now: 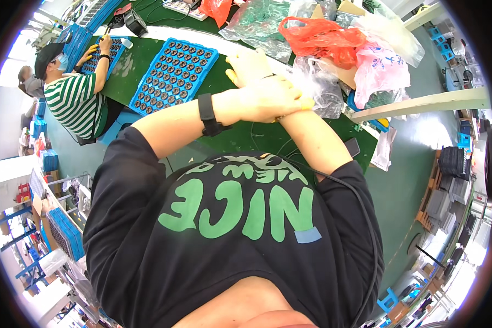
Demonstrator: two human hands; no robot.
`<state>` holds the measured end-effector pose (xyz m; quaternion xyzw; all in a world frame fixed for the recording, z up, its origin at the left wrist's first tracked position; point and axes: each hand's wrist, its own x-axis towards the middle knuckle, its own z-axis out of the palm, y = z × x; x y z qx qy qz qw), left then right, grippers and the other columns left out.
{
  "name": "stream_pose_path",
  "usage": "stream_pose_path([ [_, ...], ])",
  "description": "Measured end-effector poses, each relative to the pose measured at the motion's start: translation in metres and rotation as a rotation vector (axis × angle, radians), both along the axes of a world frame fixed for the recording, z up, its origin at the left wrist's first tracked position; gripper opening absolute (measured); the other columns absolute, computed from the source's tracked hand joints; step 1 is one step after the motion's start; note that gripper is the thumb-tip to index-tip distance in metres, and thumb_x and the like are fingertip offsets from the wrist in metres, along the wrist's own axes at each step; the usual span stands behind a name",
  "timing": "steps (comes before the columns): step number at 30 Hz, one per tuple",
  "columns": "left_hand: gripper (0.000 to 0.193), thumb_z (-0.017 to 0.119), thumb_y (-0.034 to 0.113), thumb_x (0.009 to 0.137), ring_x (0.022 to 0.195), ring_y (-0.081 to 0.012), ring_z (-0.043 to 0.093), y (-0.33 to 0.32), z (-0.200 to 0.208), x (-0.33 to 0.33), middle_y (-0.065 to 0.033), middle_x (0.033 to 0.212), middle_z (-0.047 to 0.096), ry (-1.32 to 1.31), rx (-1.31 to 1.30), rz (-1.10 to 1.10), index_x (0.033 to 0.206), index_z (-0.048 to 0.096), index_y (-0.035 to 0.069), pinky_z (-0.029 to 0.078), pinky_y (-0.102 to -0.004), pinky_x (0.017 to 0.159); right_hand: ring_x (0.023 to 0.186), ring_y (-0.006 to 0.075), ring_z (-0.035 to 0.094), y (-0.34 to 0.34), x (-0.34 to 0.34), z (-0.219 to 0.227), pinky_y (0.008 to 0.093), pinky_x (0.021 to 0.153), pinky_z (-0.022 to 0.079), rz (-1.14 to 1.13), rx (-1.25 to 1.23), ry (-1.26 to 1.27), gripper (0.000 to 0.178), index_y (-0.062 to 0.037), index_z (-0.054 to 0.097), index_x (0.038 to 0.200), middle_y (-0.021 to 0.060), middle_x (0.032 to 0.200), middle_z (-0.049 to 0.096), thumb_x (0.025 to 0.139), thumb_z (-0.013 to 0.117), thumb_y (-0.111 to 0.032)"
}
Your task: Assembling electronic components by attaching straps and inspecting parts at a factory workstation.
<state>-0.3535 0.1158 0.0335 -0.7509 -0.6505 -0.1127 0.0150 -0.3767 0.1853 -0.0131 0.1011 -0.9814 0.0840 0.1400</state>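
My left hand (272, 99) reaches across and its fingers wrap round my right wrist. A black watch (208, 115) is on my left wrist. Beyond it, my right hand (249, 66) lies over the green table, thumb apart from the fingers and nothing visible in it. Yellow covers show on some fingertips of both hands. Just left of my right hand is a blue tray (139, 99) holding rows of small round dark parts. Crumpled clear plastic bags (317, 82) lie close on the right.
A red bag (317, 41) and a pink bag (381, 68) are heaped at the far right. A pale beam (421, 105) crosses the table's right side. At the left, a co-worker in a striped shirt (71, 104) works over another blue tray (117, 52). A dark phone-like slab (353, 146) lies near my right forearm.
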Motion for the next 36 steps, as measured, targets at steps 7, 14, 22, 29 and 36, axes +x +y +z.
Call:
stream_pose_path([
  [7,0.080,0.076,0.015,0.063,0.115,-0.0305,0.048,-0.003,0.022,0.031,-0.0121,0.121,0.051,-0.102,0.200,-0.169,0.135,0.041,0.020,0.033,-0.0505,0.102,0.079,0.0189,0.065,0.028,-0.029,-0.053,0.0346,0.080,0.047,0.002,-1.262,-0.461,0.034,-0.0098,0.064,0.108,0.0086,0.094,0.068,0.085,0.062,-0.035],
  [14,0.084,0.070,0.016,0.083,0.119,-0.0194,0.045,-0.023,0.005,-0.012,-0.0088,0.138,0.038,-1.559,0.846,0.571,0.145,0.015,0.012,0.038,-0.0406,0.098,0.084,0.0244,0.065,0.059,-0.014,0.023,0.0376,0.079,0.053,0.160,-2.207,-0.139,0.040,0.0006,0.055,0.115,0.0145,0.097,0.066,0.094,0.052,-0.034],
  [22,0.101,0.073,0.010,0.080,0.112,-0.0185,0.052,0.009,0.006,0.015,-0.0160,0.136,0.045,-1.811,0.498,0.522,0.149,0.000,0.009,0.043,-0.0337,0.095,0.075,0.0211,0.065,0.066,-0.005,0.044,0.0326,0.073,0.053,0.140,-2.027,0.301,0.038,0.0025,0.055,0.115,0.0141,0.088,0.066,0.096,0.051,-0.030],
  [29,0.092,0.072,0.008,0.080,0.103,-0.0147,0.053,0.006,-0.005,0.035,-0.0152,0.133,0.049,-1.572,0.351,0.548,0.149,0.011,0.005,0.043,-0.0293,0.094,0.080,0.0193,0.065,0.070,0.005,0.049,0.0292,0.076,0.051,-0.155,-1.281,0.701,0.026,-0.0005,0.056,0.117,0.0117,0.091,0.066,0.097,0.049,-0.015],
  [36,0.090,0.072,0.008,0.080,0.108,-0.0156,0.054,0.004,-0.016,0.040,-0.0113,0.118,0.057,-2.028,0.320,0.351,0.149,0.013,0.006,0.044,-0.0301,0.095,0.083,0.0236,0.064,0.073,0.006,0.044,0.0348,0.081,0.051,-0.076,-1.694,0.546,0.031,0.0005,0.057,0.115,0.0130,0.094,0.066,0.099,0.045,-0.023],
])
